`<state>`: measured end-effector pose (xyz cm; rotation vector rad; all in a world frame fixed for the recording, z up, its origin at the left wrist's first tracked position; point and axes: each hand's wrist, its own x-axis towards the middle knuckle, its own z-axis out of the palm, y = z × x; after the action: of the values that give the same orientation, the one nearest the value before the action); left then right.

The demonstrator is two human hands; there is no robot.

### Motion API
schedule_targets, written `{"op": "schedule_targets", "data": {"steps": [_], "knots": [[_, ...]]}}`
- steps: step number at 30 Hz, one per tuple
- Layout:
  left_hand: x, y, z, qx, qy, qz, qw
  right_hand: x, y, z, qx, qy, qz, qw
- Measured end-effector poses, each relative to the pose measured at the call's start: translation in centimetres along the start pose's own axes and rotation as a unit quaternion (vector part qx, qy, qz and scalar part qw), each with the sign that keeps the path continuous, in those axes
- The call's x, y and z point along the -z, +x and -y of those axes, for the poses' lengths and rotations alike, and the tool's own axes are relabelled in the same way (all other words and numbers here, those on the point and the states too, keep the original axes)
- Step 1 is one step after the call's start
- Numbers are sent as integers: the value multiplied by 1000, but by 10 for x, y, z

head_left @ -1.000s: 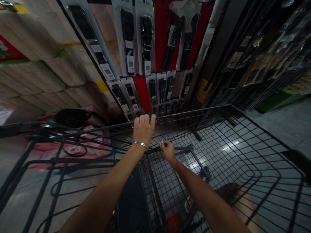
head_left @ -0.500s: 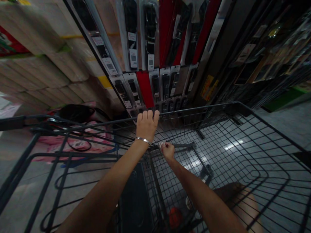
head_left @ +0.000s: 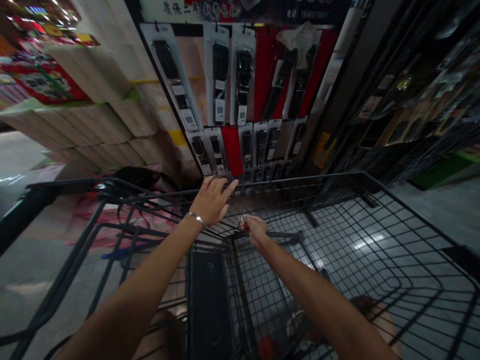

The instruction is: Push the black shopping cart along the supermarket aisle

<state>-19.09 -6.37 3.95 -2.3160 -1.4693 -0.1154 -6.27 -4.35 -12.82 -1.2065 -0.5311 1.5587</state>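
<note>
A black wire shopping cart (head_left: pixel 300 178) stretches across the view before me. My left hand (head_left: pixel 212 197), with a silver bracelet at the wrist, is at the cart's far rim. Its fingers reach over the bar, while thumb and index finger stand apart; whether the palm touches the bar I cannot tell. Lower and to the right, my right hand (head_left: pixel 257 227) is inside the basket, closed in a pinch on a small crumpled whitish cloth (head_left: pixel 242 220). The cloth is against or just beside the wire wall; its exact kind is unclear.
Beyond the rim hangs a rack of packaged black straps or belts (head_left: pixel 243 80) with tags. Stacked wrapped packs (head_left: pixel 101 120) stand to the left, above pink packages (head_left: pixel 101 220). A dark flat panel (head_left: pixel 210 300) is on the cart's near-left part. More hanging goods (head_left: pixel 405 110) line the right.
My left hand has slid left along the rim and loosened, its fingers spreading. My right hand has moved slightly left with the cloth. The view has tilted up, showing more of the rack.
</note>
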Motion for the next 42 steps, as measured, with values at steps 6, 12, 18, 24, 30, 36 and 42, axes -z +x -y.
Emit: {"op": "schedule_targets", "data": {"steps": [6,12,18,24,30,36,42], "knots": [[8,-25,28,89,76,19,993,-10,-21,28,-79,23,3,997],[13,-19,21,122,77,69,987,-22,-28,46,51,-26,40,998],[11,-19,16,148,87,55,984,-33,-34,48,325,-237,73,913],[3,-19,11,179,95,30,979,-17,-28,32,408,-383,61,826],[-4,-17,11,197,80,22,977,4,-16,18,397,-453,42,797],[-7,-15,12,209,49,9,977,15,-12,10,403,-498,56,766],[-6,-17,11,190,70,-3,979,36,-18,18,402,-493,49,770]]}}
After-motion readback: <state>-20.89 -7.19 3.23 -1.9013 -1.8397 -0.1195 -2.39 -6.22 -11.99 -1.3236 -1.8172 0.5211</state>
